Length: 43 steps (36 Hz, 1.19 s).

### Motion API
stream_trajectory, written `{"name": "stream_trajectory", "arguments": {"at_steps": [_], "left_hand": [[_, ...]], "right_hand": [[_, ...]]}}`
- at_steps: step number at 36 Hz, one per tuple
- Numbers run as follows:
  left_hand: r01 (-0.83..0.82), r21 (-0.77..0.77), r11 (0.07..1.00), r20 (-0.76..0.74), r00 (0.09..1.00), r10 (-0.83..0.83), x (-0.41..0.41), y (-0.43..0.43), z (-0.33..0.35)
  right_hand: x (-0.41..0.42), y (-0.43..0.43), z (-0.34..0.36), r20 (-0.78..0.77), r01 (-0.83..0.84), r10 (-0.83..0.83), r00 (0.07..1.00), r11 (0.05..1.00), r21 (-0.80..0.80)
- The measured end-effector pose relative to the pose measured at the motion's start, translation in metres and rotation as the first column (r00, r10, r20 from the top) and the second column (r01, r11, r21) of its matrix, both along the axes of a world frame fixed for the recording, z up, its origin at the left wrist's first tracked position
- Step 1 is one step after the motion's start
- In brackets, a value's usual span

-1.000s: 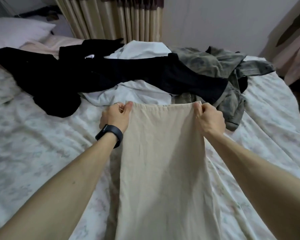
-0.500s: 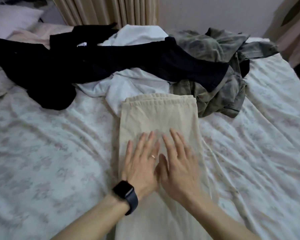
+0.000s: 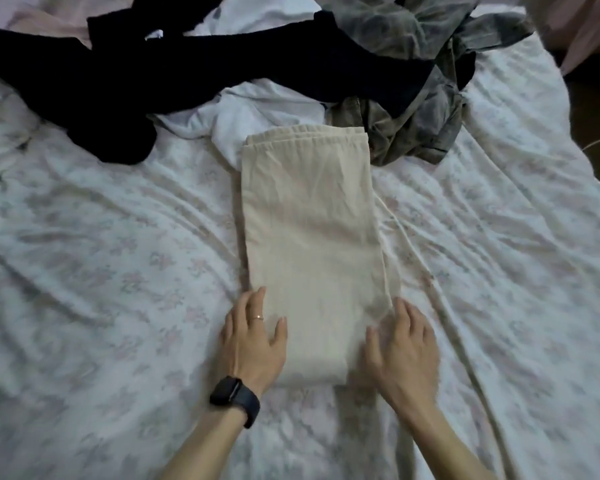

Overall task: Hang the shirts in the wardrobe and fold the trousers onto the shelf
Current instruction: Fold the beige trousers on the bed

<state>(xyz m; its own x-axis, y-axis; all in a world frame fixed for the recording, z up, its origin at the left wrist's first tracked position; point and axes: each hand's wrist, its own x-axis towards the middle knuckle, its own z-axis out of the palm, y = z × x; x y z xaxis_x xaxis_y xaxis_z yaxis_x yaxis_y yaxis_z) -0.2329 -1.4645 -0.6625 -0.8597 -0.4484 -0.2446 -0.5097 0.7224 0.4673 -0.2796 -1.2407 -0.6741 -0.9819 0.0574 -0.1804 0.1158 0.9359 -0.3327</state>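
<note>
Folded beige trousers point(image 3: 309, 230) lie lengthwise on the bed in the middle of the head view, with the layered edges at the far end. My left hand point(image 3: 253, 337), wearing a ring and a black watch, lies flat with straight fingers on the trousers' near left corner. My right hand point(image 3: 404, 348) rests flat with spread fingers at the near right corner, partly on the sheet. Neither hand grips the cloth. Beyond the trousers sits a pile: a black garment point(image 3: 194, 74), a white shirt point(image 3: 257, 116) and a grey-green patterned garment point(image 3: 416, 126).
A white floral bedsheet point(image 3: 101, 271) covers the bed. The bed's right edge point(image 3: 582, 140) drops to a dark floor. A pink fabric point(image 3: 586, 26) hangs at the top right, and pale pink bedding point(image 3: 49, 19) shows at the top left.
I let go of the raised trouser edge and laid it down. My hands smoothed the middle, then slid back and apart to the near corners. The view tilted downward.
</note>
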Motion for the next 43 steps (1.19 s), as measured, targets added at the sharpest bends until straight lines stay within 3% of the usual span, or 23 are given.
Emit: {"name": "stream_trajectory", "arguments": {"at_steps": [3, 5, 7, 10, 13, 15, 19, 22, 28, 33, 37, 43], "left_hand": [[-0.327, 0.185, 0.927, 0.057, 0.945, 0.322, 0.047, 0.029, 0.007], [-0.492, 0.220, 0.842, 0.193, 0.868, 0.457, 0.057, 0.037, 0.018], [-0.530, 0.225, 0.817, 0.317, 0.833, 0.453, 0.063, 0.039, 0.024], [-0.552, 0.325, 0.768, 0.394, 0.817, 0.421, 0.069, 0.032, 0.017], [-0.584, 0.346, 0.734, 0.386, 0.802, 0.456, 0.075, 0.027, 0.015], [-0.570, 0.313, 0.759, 0.356, 0.812, 0.463, 0.074, 0.026, 0.020], [-0.633, 0.335, 0.698, 0.382, 0.768, 0.514, 0.070, 0.028, 0.020], [-0.672, 0.414, 0.614, 0.385, 0.741, 0.551, 0.066, 0.025, 0.019], [-0.603, 0.509, 0.615, 0.289, 0.792, 0.537, 0.080, 0.021, 0.031], [-0.669, 0.494, 0.555, 0.285, 0.728, 0.624, 0.126, 0.043, 0.057], [-0.753, 0.491, 0.438, 0.353, 0.632, 0.690, 0.195, 0.071, 0.080], [-0.676, 0.476, 0.563, 0.223, 0.712, 0.666, 0.309, 0.116, 0.108]], "right_hand": [[0.050, 0.003, 0.010, 0.182, 0.251, -0.225, 0.957, 0.959, -0.135], [0.065, 0.001, 0.025, 0.347, 0.490, -0.403, 0.847, 0.846, -0.212], [0.073, 0.002, 0.027, 0.474, 0.652, -0.497, 0.727, 0.716, -0.249], [0.079, 0.006, 0.015, 0.633, 0.790, -0.480, 0.607, 0.454, -0.413], [0.079, 0.012, 0.001, 0.696, 0.827, -0.450, 0.560, 0.249, -0.504], [0.073, 0.012, 0.003, 0.691, 0.823, -0.466, 0.552, 0.173, -0.541], [0.072, 0.012, -0.001, 0.639, 0.795, -0.499, 0.585, 0.194, -0.575], [0.070, 0.015, -0.005, 0.597, 0.769, -0.498, 0.629, 0.283, -0.574], [0.072, 0.023, 0.021, 0.567, 0.713, -0.435, 0.700, 0.373, -0.594], [0.122, 0.028, 0.058, 0.481, 0.708, -0.519, 0.706, 0.523, -0.475], [0.188, 0.049, 0.087, 0.494, 0.725, -0.532, 0.688, 0.540, -0.428], [0.290, 0.105, 0.107, 0.517, 0.701, -0.484, 0.706, 0.583, -0.411]]}}
